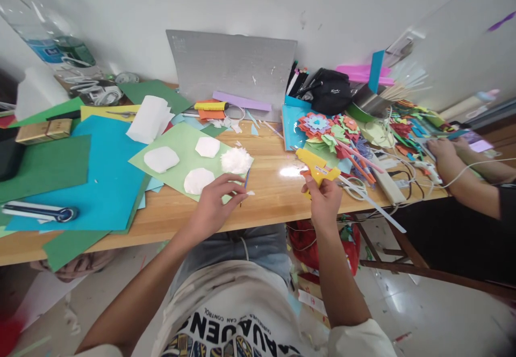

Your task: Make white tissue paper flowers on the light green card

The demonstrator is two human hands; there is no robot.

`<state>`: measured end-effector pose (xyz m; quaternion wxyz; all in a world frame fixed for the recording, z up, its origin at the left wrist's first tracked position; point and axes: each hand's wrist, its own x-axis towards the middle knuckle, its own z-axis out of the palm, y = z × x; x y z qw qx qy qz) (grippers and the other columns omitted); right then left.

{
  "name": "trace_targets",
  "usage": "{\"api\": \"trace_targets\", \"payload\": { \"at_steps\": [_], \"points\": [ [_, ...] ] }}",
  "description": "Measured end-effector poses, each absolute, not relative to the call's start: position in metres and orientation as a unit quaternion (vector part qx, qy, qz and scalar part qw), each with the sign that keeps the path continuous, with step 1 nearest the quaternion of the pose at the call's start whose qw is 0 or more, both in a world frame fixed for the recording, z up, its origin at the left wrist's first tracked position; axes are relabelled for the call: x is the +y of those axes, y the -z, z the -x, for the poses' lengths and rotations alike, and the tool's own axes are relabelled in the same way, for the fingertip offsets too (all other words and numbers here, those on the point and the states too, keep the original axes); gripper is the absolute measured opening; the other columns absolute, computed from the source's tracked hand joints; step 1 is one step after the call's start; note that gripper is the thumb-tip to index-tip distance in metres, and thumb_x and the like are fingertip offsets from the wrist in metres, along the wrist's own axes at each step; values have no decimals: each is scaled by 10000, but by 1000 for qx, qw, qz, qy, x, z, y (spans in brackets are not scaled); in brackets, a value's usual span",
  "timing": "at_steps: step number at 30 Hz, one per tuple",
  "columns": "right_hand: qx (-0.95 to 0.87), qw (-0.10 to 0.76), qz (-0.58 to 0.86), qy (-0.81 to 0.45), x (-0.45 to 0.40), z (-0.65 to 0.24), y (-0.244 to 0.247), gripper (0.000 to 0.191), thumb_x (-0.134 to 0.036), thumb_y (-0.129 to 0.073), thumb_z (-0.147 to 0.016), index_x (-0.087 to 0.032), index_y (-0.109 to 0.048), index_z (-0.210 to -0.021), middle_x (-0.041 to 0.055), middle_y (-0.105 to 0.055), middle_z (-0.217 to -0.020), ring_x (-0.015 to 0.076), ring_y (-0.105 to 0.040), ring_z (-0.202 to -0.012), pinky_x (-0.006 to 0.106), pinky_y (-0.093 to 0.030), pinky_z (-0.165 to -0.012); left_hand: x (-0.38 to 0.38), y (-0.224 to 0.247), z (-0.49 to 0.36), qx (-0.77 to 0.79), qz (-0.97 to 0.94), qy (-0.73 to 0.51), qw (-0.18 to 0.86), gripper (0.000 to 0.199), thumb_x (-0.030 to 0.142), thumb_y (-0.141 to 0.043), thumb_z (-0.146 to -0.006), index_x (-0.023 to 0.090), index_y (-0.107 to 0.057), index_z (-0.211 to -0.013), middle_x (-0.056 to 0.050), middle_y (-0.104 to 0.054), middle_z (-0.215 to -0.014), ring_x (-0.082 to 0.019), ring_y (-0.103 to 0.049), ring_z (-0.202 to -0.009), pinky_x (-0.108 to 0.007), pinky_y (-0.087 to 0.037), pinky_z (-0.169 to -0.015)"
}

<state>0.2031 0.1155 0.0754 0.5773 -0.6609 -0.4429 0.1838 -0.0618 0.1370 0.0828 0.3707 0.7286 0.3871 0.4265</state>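
Between the thumb and fingertips of my left hand (220, 201) is a small white piece of paper (250, 193). My right hand (324, 198) grips a yellow hot glue gun (316, 166), its nozzle pointing left and a long glue stick (374, 206) trailing out behind. Beyond my left hand lies a light green paper sheet (181, 142). On it sit several white paper shapes (162, 159) and, at its right corner, a fluffy white paper flower (235, 161).
Blue paper (108, 174) and a stapler (40, 212) lie at left. A yellow utility knife (211, 106) is at the back. Paper flowers (316, 124), a power strip (389, 182) and cables crowd the right. A co-worker's hands (441, 150) rest at far right.
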Motion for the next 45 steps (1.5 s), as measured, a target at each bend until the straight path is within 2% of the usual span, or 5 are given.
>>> {"api": "trace_targets", "payload": {
  "at_steps": [4,10,19,29,45],
  "points": [
    [-420,617,618,-247,96,-207,-76,225,-374,-709,-790,-155,-657,-804,2,-661,-702,86,-505,-515,235,-385,-528,159,-111,17,301,-736,-412,445,172,257,-608,-882,165,-698,-768,-119,-627,-1257,-197,-669,-978,-259,-534,-719],
    [-407,645,580,-287,73,-210,-80,170,-326,-702,-806,-169,-665,-862,24,-689,-807,74,-481,-505,240,-376,-524,182,-106,-31,278,-704,-404,514,146,235,-640,-844,152,-697,-739,-137,-643,-1222,-223,-667,-1031,-250,-549,-720],
    [-427,608,617,-260,69,-212,-85,217,-374,-673,-822,-174,-673,-903,69,-711,-978,81,-483,-538,258,-431,-541,151,-91,30,402,-722,-368,425,250,384,-589,-888,176,-701,-806,-90,-597,-1260,-47,-572,-524,-240,-518,-544],
    [-654,397,611,-202,103,-151,-67,285,-322,-512,-909,-201,-634,-1137,89,-709,-1079,234,-658,-988,358,-512,-877,160,-58,93,562,-734,-326,199,202,337,-574,-887,209,-717,-826,-62,-665,-909,-210,-567,-818,-360,-492,-756],
    [-726,254,630,-108,119,-127,-40,358,-277,-436,-928,-181,-529,-1260,129,-676,-1106,288,-639,-895,406,-502,-817,172,-35,83,567,-752,-313,126,204,275,-570,-890,196,-749,-833,-104,-617,-947,-288,-451,-997,-444,-448,-895]
  ]
}}
